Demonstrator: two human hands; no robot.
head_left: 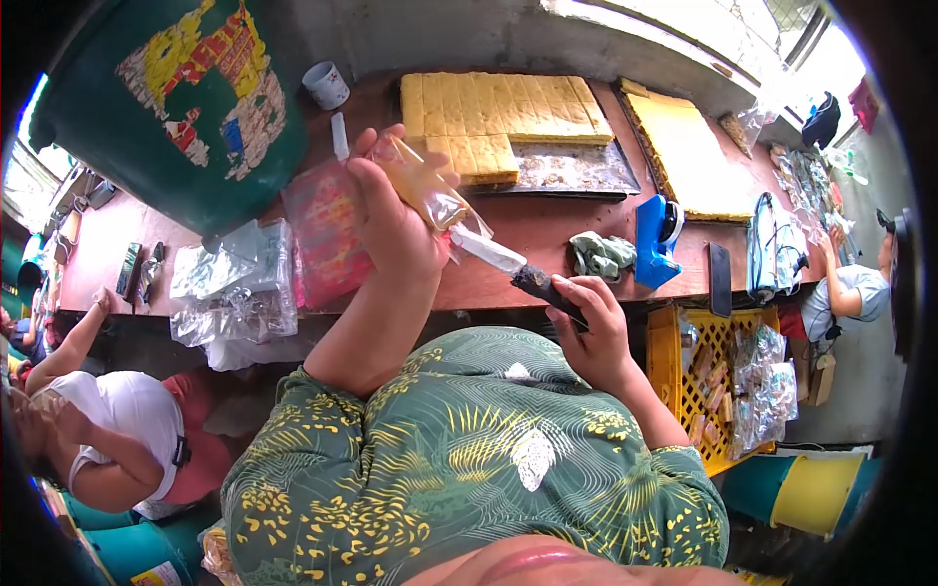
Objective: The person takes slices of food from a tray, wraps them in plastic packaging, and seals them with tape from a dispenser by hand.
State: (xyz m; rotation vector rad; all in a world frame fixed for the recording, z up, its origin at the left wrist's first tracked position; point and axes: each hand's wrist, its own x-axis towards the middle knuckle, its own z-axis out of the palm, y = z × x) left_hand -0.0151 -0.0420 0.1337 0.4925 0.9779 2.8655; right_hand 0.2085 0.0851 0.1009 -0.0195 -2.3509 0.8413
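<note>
My left hand (403,220) is raised over the table, its fingers closed around a clear plastic bag with a yellow piece of cake (412,186) inside. My right hand (598,332) grips the dark, rough handle of a knife (489,251) with a pale flat blade. The blade's tip meets the lower end of the bag near my left palm; whether it is inside the plastic I cannot tell. Behind my hands, a tray (576,168) bears yellow sheet cake (503,107) scored into strips, with its front right part bare and crumb-strewn.
A second sheet cake (684,151) lies right. A blue tape dispenser (658,244), crumpled cloth (601,256), and dark phone-like slab (719,278) line the front edge. Plastic bags (234,278) and a large green bin (195,107) stand left. A yellow crate (713,391) sits below. People work on both sides.
</note>
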